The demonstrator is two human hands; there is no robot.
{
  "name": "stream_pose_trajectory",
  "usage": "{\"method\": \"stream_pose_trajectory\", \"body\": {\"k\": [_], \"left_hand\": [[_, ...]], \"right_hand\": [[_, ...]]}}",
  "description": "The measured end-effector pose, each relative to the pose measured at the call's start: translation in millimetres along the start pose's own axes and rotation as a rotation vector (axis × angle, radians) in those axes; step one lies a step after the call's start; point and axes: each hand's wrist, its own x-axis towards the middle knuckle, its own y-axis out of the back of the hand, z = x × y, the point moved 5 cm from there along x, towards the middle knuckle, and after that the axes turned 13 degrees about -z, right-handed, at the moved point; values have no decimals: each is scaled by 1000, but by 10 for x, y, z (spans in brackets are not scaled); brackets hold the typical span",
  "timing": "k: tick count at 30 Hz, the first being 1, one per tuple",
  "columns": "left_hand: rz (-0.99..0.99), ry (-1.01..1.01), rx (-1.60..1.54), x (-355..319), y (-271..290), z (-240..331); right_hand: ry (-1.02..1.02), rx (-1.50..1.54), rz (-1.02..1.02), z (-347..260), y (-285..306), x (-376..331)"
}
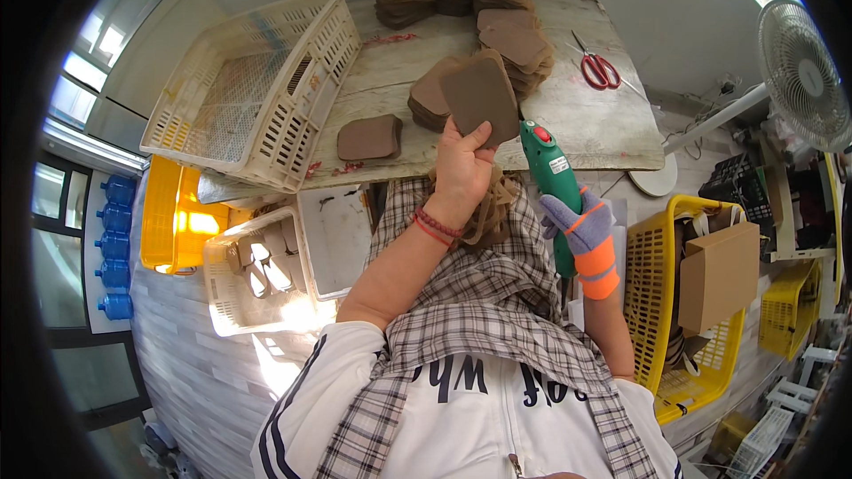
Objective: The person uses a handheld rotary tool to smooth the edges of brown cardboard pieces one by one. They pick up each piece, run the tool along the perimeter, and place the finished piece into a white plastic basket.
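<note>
Gripped in the bare left hand (461,164) is a brown leather piece (480,94), raised over the worktop (603,129) — while a green glue gun (552,179) is clasped by the gloved right hand (581,229), beside stacked brown pieces (519,46).

Head-worn fisheye, downward over worktable (595,124)

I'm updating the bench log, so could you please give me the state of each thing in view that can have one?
left hand: bare, gripping a brown piece, raised
right hand: gloved, gripping the green glue gun
scissors: lying on the table, blades closed
white crate: upright, empty
fan: whether running, cannot tell
</note>
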Motion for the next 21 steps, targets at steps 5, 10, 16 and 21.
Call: {"method": "stream_pose_trajectory", "body": {"k": [5,10,16,21], "left_hand": [[-56,72,95,-115,10,-69],[-84,129,135,-249,23,-118],[-148,274,267,-315,161,20],[-213,367,502,-306,216,351]], "right_hand": [[12,29,1,-34,22,21],[21,76,28,-79,52,8],[6,9,-38,-38,177,-2],[-63,-56,-126,27,263,-115]]}}
